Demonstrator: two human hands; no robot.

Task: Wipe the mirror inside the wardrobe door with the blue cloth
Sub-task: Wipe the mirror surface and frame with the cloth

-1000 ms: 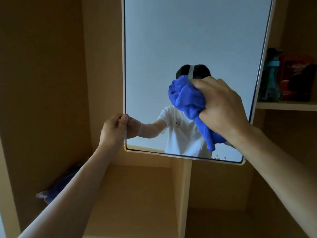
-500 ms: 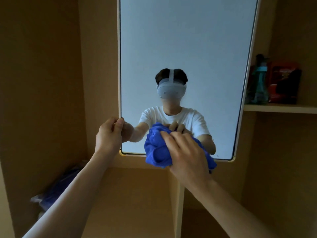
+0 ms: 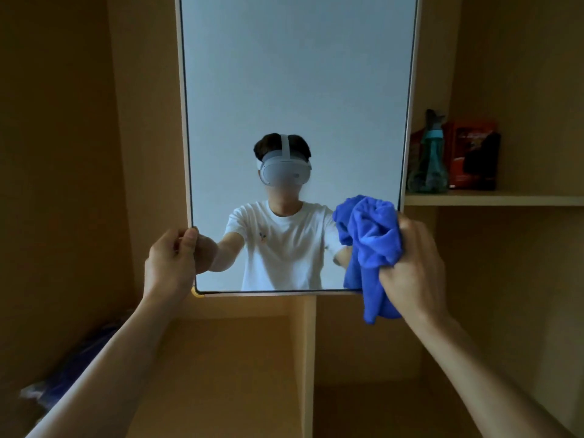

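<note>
One view only: wide-angle camera on person's head, close up, facing tall pale-framed mirror (image 3: 297, 90), wooden wardrobe shelves (image 3: 493, 199) behind.

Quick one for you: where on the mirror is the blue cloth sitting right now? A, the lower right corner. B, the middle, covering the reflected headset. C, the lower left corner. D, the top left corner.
A: the right hand bunches the blue cloth against the lower right corner of the mirror, with the cloth's tail hanging below the bottom edge, while the left hand grips the lower left edge.
</note>
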